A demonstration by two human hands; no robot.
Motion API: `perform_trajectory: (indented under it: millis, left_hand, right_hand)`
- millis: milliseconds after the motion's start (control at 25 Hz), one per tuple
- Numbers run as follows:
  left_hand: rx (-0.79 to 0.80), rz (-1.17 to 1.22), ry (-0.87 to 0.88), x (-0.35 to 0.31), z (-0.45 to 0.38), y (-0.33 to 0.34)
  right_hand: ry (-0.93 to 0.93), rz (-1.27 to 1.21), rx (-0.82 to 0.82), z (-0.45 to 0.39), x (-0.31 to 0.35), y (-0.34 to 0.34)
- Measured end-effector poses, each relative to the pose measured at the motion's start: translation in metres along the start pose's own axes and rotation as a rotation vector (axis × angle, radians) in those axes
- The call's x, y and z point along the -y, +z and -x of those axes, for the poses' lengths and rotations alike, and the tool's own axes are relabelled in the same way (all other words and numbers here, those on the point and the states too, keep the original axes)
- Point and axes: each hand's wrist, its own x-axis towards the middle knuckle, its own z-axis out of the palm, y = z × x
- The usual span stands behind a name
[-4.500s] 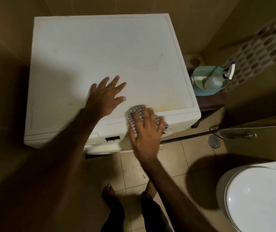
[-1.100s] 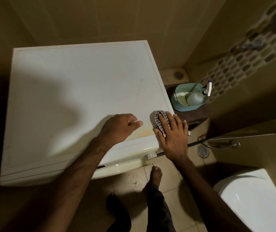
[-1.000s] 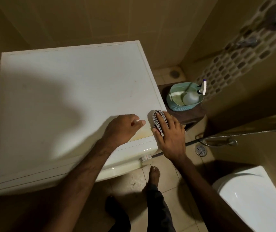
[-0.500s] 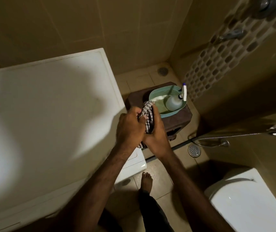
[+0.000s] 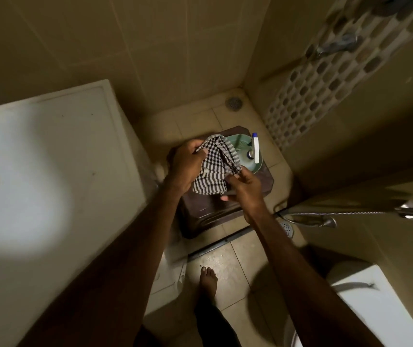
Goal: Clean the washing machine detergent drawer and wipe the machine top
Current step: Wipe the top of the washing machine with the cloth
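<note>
A black-and-white checked cloth [image 5: 213, 169] hangs spread between both my hands, off the machine and above a dark brown stool [image 5: 208, 209]. My left hand [image 5: 186, 164] grips its upper left edge. My right hand [image 5: 244, 184] pinches its lower right corner. The white washing machine top [image 5: 50, 171] fills the left of the view, with nothing on it. The detergent drawer is not in view.
A teal basin [image 5: 240, 146] with a white spray bottle [image 5: 255, 149] in it sits on the stool. A white toilet [image 5: 376, 309] is at the lower right, a hose with its sprayer [image 5: 325, 221] on the right wall. My bare foot [image 5: 208, 279] stands on the tiled floor.
My right hand was wiping the machine's front right corner with the cloth. Both hands lifted the cloth off to the right and now hold it opened out over the stool.
</note>
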Motion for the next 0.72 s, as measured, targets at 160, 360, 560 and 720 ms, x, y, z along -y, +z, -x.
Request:
perform_trajectory:
  millis: [160,360,560,720]
  left_hand:
    - [-0.033,-0.161,-0.047,0.001,-0.043,0.034]
    - [0.025,-0.122,-0.085,0.022,-0.095,0.071]
    - [0.096,-0.226,-0.215,0.049,-0.129,0.086]
    - [0.121,-0.575,-0.128,0.059,-0.122,0.091]
  right_hand:
    - [-0.254,0.481,-0.225,-0.048,-0.017,0.008]
    - [-0.441,0.997,-0.215,-0.096,-0.031,0.004]
    - [-0.34,1.428,-0.063,-0.14,-0.036,0.01]
    - [-0.325,1.617,0.105,-0.15,-0.046,0.017]
